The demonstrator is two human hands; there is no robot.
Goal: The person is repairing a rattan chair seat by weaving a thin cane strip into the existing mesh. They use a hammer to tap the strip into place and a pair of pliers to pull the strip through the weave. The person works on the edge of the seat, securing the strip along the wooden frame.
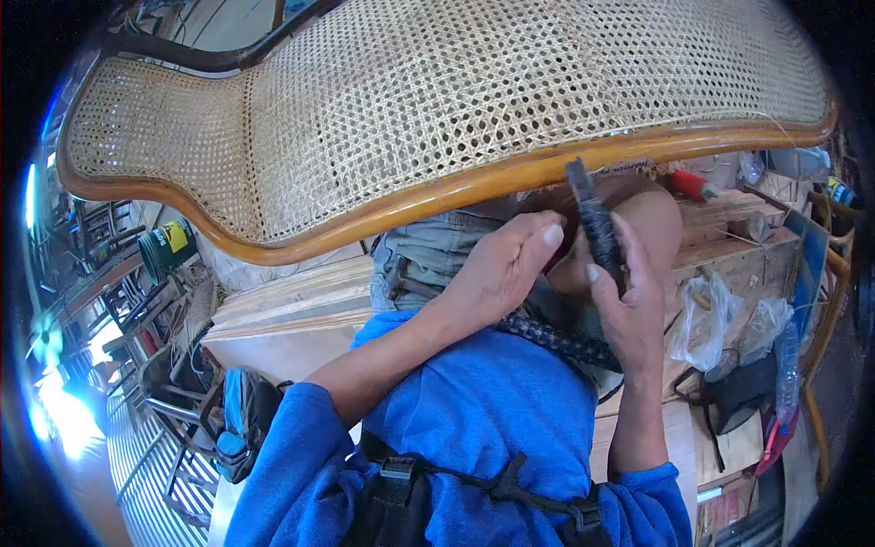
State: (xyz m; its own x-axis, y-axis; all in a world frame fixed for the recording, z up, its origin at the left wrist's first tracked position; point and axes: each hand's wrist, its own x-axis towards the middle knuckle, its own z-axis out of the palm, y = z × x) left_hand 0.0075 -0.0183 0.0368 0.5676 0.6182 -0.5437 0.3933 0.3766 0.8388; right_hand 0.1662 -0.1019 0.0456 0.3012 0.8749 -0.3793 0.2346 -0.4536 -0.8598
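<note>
A large cane-webbed furniture panel (437, 100) with a curved, varnished wooden frame (437, 196) lies across my lap. My right hand (629, 296) is closed round a dark tool (597, 219) with a black wrapped handle. Its narrow flat tip points up and stops just at the frame's near edge. Beside it, to the left, is my left hand (506, 269), just below the frame. Its thumb lies over curled fingers; the fingertips are hidden, and I cannot see what they hold, if anything.
I sit beside wooden boards (292, 301). A red cylindrical object (693, 186) and clear plastic bags (706, 319) lie on the right. A dark green bucket (169, 246) and a blue-black bag (244, 424) are on the left, near stacked chair frames (178, 401).
</note>
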